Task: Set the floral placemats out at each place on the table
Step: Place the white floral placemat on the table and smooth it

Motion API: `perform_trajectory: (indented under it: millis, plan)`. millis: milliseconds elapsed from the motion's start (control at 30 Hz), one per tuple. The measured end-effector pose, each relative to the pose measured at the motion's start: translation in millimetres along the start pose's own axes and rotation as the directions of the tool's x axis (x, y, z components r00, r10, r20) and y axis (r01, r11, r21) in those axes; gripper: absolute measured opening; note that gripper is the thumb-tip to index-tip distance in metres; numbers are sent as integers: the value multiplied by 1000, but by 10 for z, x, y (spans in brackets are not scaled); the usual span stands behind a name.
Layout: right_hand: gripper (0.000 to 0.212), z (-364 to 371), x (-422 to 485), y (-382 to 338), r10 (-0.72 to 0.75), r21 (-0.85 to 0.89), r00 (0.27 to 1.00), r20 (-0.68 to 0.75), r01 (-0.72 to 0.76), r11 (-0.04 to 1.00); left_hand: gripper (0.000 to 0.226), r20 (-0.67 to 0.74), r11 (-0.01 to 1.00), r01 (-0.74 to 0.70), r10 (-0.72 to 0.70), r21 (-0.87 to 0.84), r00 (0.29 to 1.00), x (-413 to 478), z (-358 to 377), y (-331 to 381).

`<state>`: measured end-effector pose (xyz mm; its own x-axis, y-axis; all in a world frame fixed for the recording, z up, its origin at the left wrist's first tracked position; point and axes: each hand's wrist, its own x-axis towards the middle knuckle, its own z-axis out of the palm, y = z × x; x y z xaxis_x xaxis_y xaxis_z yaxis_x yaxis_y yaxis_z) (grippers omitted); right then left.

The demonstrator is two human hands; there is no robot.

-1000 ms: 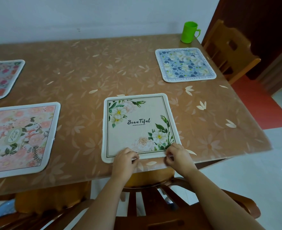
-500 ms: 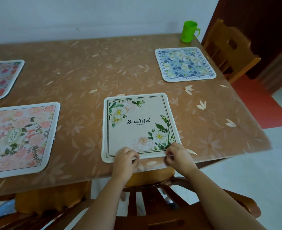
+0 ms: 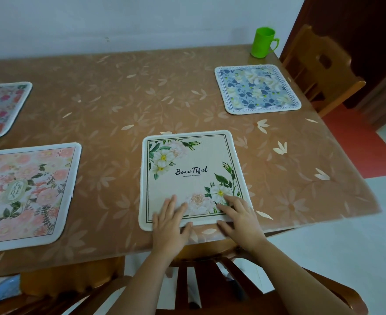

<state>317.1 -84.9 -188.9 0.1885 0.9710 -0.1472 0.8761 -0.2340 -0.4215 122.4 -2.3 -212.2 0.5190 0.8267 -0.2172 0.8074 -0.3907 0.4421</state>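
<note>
A cream placemat (image 3: 192,169) with white flowers and the word "Beautiful" lies flat near the table's front edge. My left hand (image 3: 170,226) rests flat on its near left part, fingers straight. On the mat's near right corner my right hand (image 3: 239,220) presses flat too. A pink floral placemat (image 3: 26,192) lies at the front left. Another pink-and-red one (image 3: 2,108) sits at the far left, cut by the frame edge. A blue floral placemat (image 3: 256,88) lies at the back right.
The table (image 3: 119,105) has a brown leaf-patterned cover. A green plastic mug (image 3: 263,43) stands at its back right corner. One wooden chair (image 3: 321,67) stands at the right end, and another chair's back (image 3: 210,283) is right below my arms. A white wall runs behind.
Both hands have uncurled from pinching the mat's near edge and now lie flat on it. The mat itself has not shifted.
</note>
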Motion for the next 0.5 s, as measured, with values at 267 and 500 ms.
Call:
perform_trajectory:
  millis: [267, 500]
  plan:
    - [62, 117, 431, -2, -73, -262, 979, 189, 122, 957, 65, 64, 972, -41, 26, 230, 998, 231, 3, -100]
    - [73, 27, 1068, 155, -147, -307, 967, 208, 208, 929, 68, 3, 935, -89, 94, 344, 996, 888, -150, -154]
